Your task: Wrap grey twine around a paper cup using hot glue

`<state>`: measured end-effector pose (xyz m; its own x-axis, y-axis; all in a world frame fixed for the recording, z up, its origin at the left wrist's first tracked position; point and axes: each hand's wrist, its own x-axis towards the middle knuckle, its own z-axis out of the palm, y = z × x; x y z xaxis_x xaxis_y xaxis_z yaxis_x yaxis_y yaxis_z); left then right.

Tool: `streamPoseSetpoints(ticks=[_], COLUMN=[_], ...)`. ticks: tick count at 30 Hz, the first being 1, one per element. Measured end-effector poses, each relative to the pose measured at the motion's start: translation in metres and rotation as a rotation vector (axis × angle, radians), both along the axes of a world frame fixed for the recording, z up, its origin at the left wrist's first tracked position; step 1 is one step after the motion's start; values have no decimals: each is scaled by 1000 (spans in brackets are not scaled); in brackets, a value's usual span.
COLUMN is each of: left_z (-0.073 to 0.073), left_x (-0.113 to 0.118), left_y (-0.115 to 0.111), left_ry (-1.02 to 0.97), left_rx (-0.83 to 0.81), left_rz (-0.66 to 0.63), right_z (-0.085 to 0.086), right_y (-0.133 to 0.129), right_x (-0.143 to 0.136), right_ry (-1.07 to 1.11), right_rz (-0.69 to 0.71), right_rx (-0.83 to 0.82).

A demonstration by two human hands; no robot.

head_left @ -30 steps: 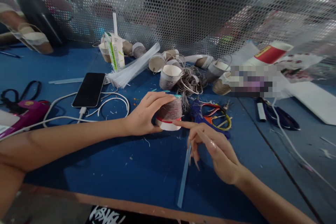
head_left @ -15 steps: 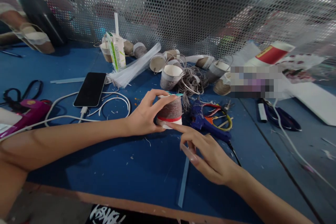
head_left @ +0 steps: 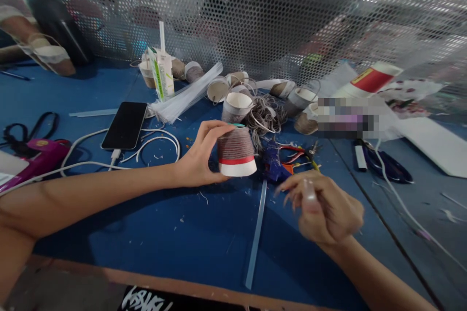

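Note:
My left hand [head_left: 206, 153] grips an upturned paper cup [head_left: 236, 150], thumb low and fingers on top. Brown-grey cord is wound round the cup's upper part; a red band and the white rim show below it. Something teal sits at its top. To the right, my right hand [head_left: 324, 206] is in the air, apart from the cup, slightly blurred, with its fingers loosely bent and apart and nothing visible in them. Just beyond it lies a dark blue glue gun [head_left: 274, 163]. A translucent glue stick [head_left: 256, 235] lies on the table between the two arms.
A black phone [head_left: 124, 125] on a white cable and a magenta tool [head_left: 44, 158] lie left. Behind are a drink carton [head_left: 165, 73], a bundle of translucent sticks [head_left: 189, 95], a cord-wrapped cup [head_left: 237, 107] and tangled cord [head_left: 268, 114]. Dark-handled scissors [head_left: 390, 163] lie right.
My right hand has left the cup's lower edge and moved right, its fingers bending. My left hand still holds the cup, and more of the red band and rim is visible.

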<state>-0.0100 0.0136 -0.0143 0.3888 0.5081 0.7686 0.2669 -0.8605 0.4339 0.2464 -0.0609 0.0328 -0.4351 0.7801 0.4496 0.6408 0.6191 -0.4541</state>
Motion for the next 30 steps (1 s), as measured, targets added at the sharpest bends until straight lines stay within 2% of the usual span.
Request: streamPoseSetpoints(ticks=[5, 10, 12, 16, 19, 22, 26, 29, 30], left_z=[-5, -5, -4, -4, -3, 0, -1, -5, -7], left_x=[1, 2, 1, 3, 4, 3, 1, 1, 2], left_y=[3, 1, 1, 3, 2, -1, 1, 5, 6], left_ry=[-127, -40, 14, 42, 50, 87, 31, -71, -95], left_rx=[-83, -108, -79, 5, 20, 14, -22, -13, -3], left_rz=[-175, -315, -289, -154, -167, -193, -74, 12, 25], right_z=[-4, -6, -5, -3, -2, -2, 13, 28, 32], right_y=[8, 17, 17, 11, 7, 9, 24, 37, 40], right_x=[-16, -25, -26, -32, -37, -34, -8, 16, 22], right_ry=[-160, -395, -430, -469, -510, -531, -505, -473, -505], right_rz=[-68, -48, -30, -63, -54, -14, 82, -79, -81], right_rx=[131, 408, 498, 608, 657, 662, 599, 341, 235])
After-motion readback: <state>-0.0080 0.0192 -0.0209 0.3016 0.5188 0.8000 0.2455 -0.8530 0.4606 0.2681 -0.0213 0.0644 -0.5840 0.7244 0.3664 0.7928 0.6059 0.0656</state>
